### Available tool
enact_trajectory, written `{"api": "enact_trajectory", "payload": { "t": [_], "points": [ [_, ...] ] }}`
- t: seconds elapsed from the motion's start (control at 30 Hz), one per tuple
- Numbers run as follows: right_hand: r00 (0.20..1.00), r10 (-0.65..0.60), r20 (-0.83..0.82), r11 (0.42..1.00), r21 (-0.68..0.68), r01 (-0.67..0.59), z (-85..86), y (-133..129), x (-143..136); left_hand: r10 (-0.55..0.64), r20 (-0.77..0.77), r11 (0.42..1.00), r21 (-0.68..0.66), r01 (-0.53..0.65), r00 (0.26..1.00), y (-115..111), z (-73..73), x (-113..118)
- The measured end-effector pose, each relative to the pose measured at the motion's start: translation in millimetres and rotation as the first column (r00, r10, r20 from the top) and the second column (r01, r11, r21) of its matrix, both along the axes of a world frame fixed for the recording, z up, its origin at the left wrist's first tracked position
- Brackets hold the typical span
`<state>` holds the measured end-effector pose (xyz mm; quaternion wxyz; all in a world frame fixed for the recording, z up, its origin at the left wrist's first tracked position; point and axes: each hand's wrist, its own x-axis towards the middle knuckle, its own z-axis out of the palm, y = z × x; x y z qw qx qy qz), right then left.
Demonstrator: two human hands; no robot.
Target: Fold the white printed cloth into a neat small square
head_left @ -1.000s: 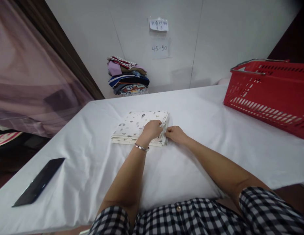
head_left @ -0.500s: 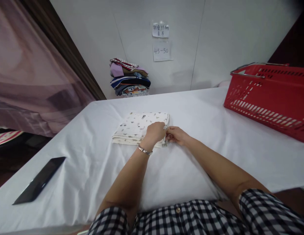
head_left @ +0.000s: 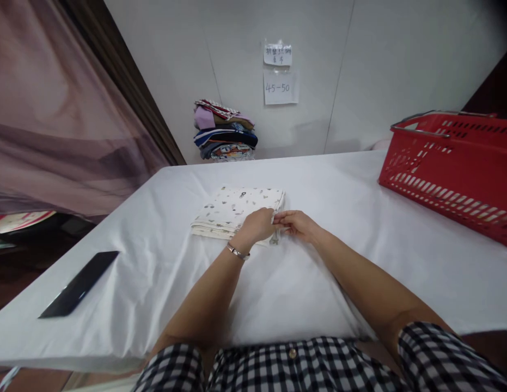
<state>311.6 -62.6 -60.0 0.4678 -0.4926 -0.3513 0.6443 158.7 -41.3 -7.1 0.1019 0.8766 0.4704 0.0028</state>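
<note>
A folded white cloth (head_left: pixel 232 205) with a small scattered print lies flat in several layers on the white-covered table. My left hand (head_left: pixel 258 224), with a bracelet at the wrist, is closed on the cloth's near right corner; its fingertips are partly hidden behind the hand. From the right, my right hand (head_left: pixel 297 224) meets the same corner, its fingers pinching the layered edge close to the left fingertips. The two hands almost touch there.
A red plastic basket (head_left: pixel 453 174) with metal handles stands at the right of the table (head_left: pixel 155 218). A dark flat object (head_left: pixel 79 284) lies at the left. Behind the far edge rises a pile of folded fabrics (head_left: pixel 224 133). Paper signs (head_left: pixel 281 87) hang on the wall.
The view has shifted slightly, so the surroundings appear a little to the right. Both hands remain at the cloth's right corner, with only small finger movements.
</note>
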Motion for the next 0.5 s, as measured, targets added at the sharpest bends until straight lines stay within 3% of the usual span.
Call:
{"api": "enact_trajectory", "payload": {
  "t": [0.13, 0.33, 0.5],
  "points": [
    [0.975, -0.038, 0.217, 0.999, -0.003, 0.039, -6.2, 3, 3, 0.051, 0.062, 0.999, -0.013, -0.051, 0.997, -1, 4.4, -7],
    [0.904, 0.125, 0.41, 0.991, -0.012, -0.132, -17.3, 2, -3, 0.086, 0.092, 0.996, 0.024, -0.089, 0.992, -4, 4.0, -9],
    [0.882, 0.071, 0.467, 0.993, 0.046, -0.104, -22.3, 3, -5, 0.103, 0.093, 0.993, 0.048, -0.108, 0.99, -6, 5.2, -10]
  ]
}}
